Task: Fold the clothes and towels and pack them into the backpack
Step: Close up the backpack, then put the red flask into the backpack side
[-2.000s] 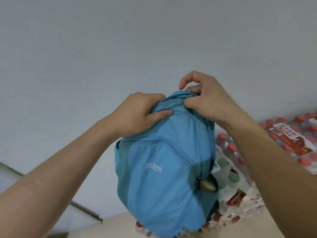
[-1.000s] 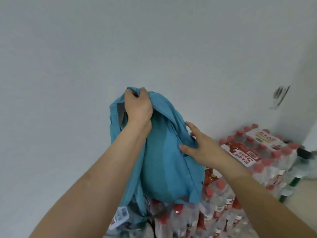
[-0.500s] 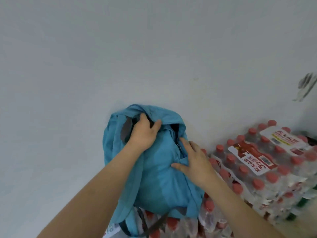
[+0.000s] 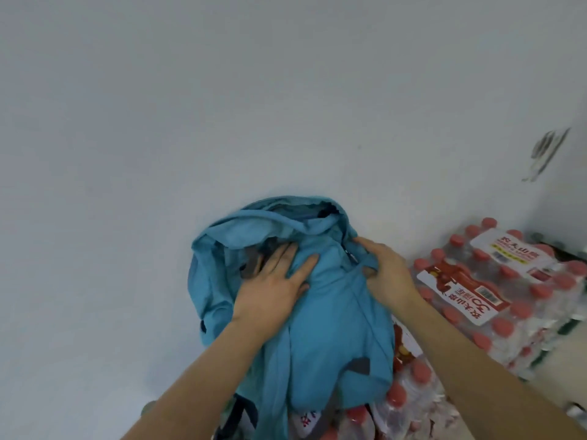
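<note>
A light blue backpack (image 4: 333, 328) leans against the white wall, resting on packs of bottled water. Its back panel and straps face me. My left hand (image 4: 273, 284) lies flat on the upper back panel, fingers spread and pressing the fabric. My right hand (image 4: 384, 271) pinches a fold of the backpack's fabric near the top right edge. No clothes or towels are in view, and the bag's contents are hidden.
Shrink-wrapped packs of water bottles with red caps (image 4: 495, 290) are stacked at the right and under the bag. The white wall (image 4: 222, 106) fills the upper view. A strip of floor (image 4: 552, 376) shows at the lower right.
The backpack came down from mid-air, turned its back toward me and settled on the bottle packs against the wall. My left hand let go of the top and flattened; my right moved up to its edge.
</note>
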### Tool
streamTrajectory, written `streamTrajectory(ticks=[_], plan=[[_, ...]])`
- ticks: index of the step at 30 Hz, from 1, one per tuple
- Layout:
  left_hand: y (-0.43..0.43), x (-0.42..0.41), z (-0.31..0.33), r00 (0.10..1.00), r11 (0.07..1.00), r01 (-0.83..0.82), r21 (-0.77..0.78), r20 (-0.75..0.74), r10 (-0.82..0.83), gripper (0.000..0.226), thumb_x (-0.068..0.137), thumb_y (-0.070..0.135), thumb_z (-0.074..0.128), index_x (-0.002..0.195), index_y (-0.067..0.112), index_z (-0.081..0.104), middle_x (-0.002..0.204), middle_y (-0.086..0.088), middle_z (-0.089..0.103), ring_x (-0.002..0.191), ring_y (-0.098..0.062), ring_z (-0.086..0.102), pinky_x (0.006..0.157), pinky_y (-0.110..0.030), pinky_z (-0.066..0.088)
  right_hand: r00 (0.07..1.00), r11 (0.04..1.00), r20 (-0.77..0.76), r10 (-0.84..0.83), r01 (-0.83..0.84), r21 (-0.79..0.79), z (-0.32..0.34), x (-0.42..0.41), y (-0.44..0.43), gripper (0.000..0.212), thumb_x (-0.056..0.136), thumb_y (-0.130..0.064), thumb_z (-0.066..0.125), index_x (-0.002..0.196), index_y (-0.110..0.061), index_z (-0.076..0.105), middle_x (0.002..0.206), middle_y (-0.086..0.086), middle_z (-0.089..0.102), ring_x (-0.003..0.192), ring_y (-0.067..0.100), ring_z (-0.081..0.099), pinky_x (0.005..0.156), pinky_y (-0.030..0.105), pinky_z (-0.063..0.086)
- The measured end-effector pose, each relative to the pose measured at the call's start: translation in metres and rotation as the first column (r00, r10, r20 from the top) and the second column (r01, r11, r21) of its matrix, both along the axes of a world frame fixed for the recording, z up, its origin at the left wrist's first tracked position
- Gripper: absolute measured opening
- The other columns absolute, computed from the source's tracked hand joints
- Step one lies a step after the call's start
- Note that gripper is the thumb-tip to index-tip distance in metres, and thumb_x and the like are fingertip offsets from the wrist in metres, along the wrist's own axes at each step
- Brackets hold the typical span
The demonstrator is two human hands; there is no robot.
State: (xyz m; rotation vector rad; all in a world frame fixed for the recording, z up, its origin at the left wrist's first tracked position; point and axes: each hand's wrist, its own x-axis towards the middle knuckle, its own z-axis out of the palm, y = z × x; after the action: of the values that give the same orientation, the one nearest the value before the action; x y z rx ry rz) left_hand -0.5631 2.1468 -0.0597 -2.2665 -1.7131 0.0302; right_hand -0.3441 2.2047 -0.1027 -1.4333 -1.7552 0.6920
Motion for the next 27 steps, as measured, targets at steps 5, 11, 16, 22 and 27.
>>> streamTrajectory(ticks=[5, 11, 16, 22, 27], plan=[[-0.002, 0.013, -0.001, 0.999, 1.000, -0.020, -0.002, 0.041, 0.020, 0.052, 0.095, 0.044, 0.035, 0.145, 0.035, 0.027, 0.146, -0.005, 0.042, 0.136, -0.021, 0.038, 0.098, -0.047, 0.042, 0.997, 0.998, 0.072, -0.001, 0.006, -0.062, 0.009, -0.001, -0.007, 0.054, 0.085, -0.019, 0.060, 0.135, -0.033, 0.047, 0.122, 0.012, 0.053, 0.111, 0.025, 0.052, 0.098, 0.037, 0.045], [-0.044, 0.049, 0.036, 0.999, 0.992, -0.031, 0.119, -0.024, 0.034, 0.053, 0.067, 0.022, 0.075, 0.119, 0.022, 0.064, 0.126, -0.016, 0.059, 0.116, -0.035, 0.052, 0.095, -0.056, 0.030, 0.999, 1.000, 0.040, 0.029, -0.028, -0.012, 0.036, 0.017, -0.053, 0.058, 0.089, -0.033, 0.062, 0.141, -0.037, 0.036, 0.141, -0.001, 0.038, 0.130, 0.016, 0.036, 0.110, 0.039, 0.033], [-0.062, 0.079, 0.063, 0.999, 0.997, 0.004, -0.077, 0.048, 0.000, 0.028, 0.081, 0.015, 0.061, 0.104, 0.029, 0.057, 0.074, 0.003, 0.058, 0.062, -0.020, 0.051, 0.048, -0.030, 0.037, 0.999, 0.996, 0.005, -0.040, 0.040, -0.077, 0.054, 0.043, -0.075, 0.053, 0.091, -0.034, 0.060, 0.138, -0.042, 0.038, 0.129, -0.010, 0.044, 0.110, 0.006, 0.051, 0.094, 0.031, 0.048], [-0.043, 0.125, 0.061, 0.865, 0.937, 0.345, -0.058, 0.408, -0.293, 0.030, 0.096, 0.028, 0.037, 0.119, 0.036, 0.054, 0.108, 0.009, 0.063, 0.097, -0.015, 0.059, 0.079, -0.036, 0.050, 0.985, 0.980, -0.092, -0.146, 0.132, -0.146, 0.056, 0.098, -0.093, 0.040, 0.091, -0.030, 0.061, 0.130, -0.032, 0.053, 0.115, -0.012, 0.058, 0.094, 0.000, 0.060, 0.071, 0.015, 0.052], [-0.018, 0.184, 0.053, 0.704, 0.882, 0.470, -0.031, 0.615, -0.354, 0.025, 0.095, 0.028, 0.043, 0.109, 0.031, 0.064, 0.100, 0.010, 0.068, 0.089, -0.011, 0.061, 0.078, -0.036, 0.051, 0.953, 0.950, -0.038, -0.301, 0.296, -0.093, 0.049, 0.158, -0.101, 0.020, 0.090, -0.022, 0.063, 0.105, -0.035, 0.062, 0.095, -0.019, 0.064, 0.088, -0.005, 0.060, 0.075, 0.013, 0.048]])
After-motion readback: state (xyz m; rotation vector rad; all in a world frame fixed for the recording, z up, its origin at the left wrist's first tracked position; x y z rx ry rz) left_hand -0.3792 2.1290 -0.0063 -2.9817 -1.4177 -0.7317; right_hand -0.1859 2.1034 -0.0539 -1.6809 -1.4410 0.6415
